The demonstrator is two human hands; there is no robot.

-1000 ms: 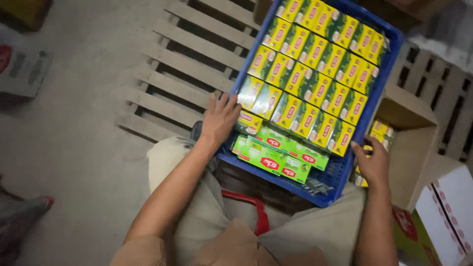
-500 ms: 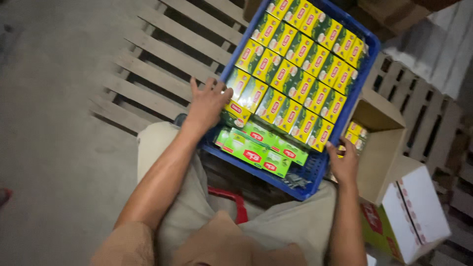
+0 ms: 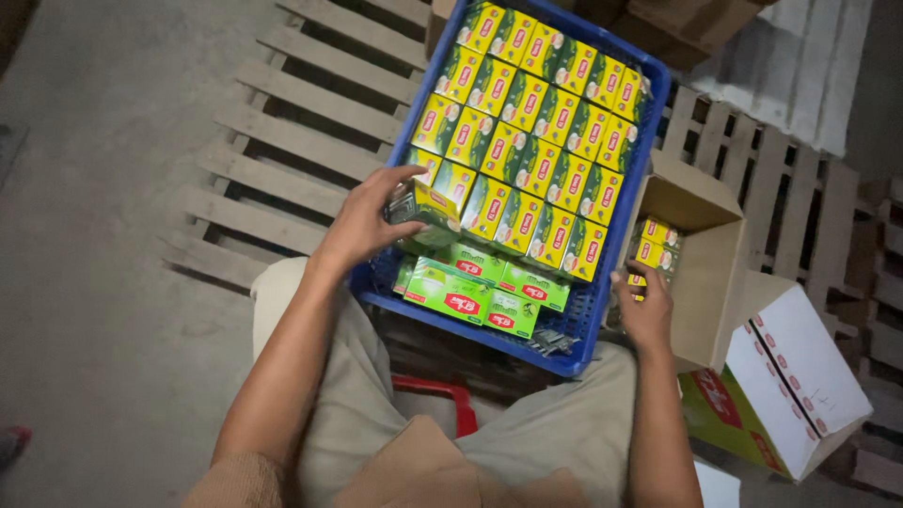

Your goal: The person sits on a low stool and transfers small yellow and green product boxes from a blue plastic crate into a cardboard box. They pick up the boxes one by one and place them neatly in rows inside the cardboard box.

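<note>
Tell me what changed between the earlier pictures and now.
The left hand, earlier flat on the blue crate's near corner, now grips a yellow-green box tilted above the rows. The right hand shifted from the crate's edge to the small boxes in the open carton. The packed rows look unchanged.

L hand (image 3: 362,224) grips yellow box (image 3: 425,209) in blue crate (image 3: 649,141).

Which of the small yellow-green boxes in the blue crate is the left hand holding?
The tilted box at the crate's left edge, gripped by the left hand. It is lifted askew, while the others sit packed in rows.
</note>
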